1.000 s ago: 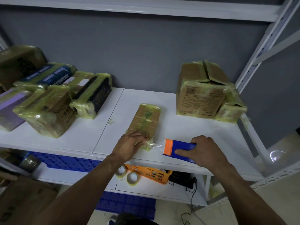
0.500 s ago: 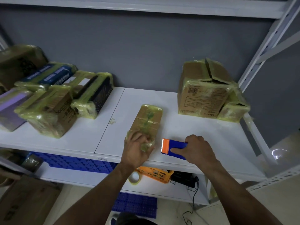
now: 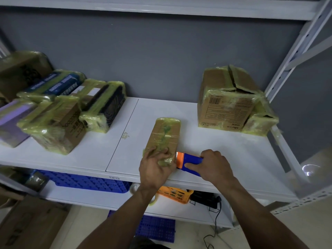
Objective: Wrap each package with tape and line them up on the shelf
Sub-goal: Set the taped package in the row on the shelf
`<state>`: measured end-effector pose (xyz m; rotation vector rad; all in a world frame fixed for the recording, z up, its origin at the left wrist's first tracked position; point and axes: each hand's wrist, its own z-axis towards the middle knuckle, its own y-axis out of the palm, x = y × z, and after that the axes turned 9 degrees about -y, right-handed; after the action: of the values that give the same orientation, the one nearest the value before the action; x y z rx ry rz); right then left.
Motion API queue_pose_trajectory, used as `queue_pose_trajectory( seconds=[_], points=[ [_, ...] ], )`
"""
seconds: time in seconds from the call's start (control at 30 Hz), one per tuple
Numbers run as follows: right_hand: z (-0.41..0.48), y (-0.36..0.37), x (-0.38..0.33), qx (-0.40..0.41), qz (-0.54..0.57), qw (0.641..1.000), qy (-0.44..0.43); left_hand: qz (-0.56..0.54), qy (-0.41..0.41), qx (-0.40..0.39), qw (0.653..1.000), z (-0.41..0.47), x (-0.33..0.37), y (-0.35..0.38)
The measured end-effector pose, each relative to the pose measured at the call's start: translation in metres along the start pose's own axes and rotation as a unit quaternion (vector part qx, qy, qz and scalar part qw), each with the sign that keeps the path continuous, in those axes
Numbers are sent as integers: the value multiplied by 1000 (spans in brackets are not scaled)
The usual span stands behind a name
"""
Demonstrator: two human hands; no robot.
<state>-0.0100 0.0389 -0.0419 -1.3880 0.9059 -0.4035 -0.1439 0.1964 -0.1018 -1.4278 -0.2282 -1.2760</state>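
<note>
Hands meet at the near end of the package [image 3: 165, 135], close to the front edge of the shelf [image 3: 224, 146].
Left hand [image 3: 156, 168] presses down on that end with fingers spread. Right hand [image 3: 213, 166] grips the tape dispenser [image 3: 188, 161], whose orange head touches the package's right side. The package's long axis runs from front edge to back, and the left hand is nearer.

Near end of package [image 3: 166, 133] hidden under left hand [image 3: 156, 168]. Rear of dispenser [image 3: 191, 161], right of package, covered by right hand [image 3: 214, 166]. Purple box [image 3: 12, 121], far left of package, cut by frame edge. Label [image 3: 216, 109] on carton [image 3: 219, 81] behind-right of package unreadable. Roll [image 3: 133, 188] below package half behind wrist [image 3: 143, 192].
</note>
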Motion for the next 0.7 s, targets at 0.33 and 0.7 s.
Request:
queue_pose_trajectory(
  seconds=[0.33, 0.7],
  points=[
    [-8, 9, -6, 33, -38, 999, -17, 28, -10, -24, 999, -9, 1, -1],
    [-5, 6, -8, 92, -107, 988, -64, 2, -54, -30, 998, 1, 7, -6]
  ],
)
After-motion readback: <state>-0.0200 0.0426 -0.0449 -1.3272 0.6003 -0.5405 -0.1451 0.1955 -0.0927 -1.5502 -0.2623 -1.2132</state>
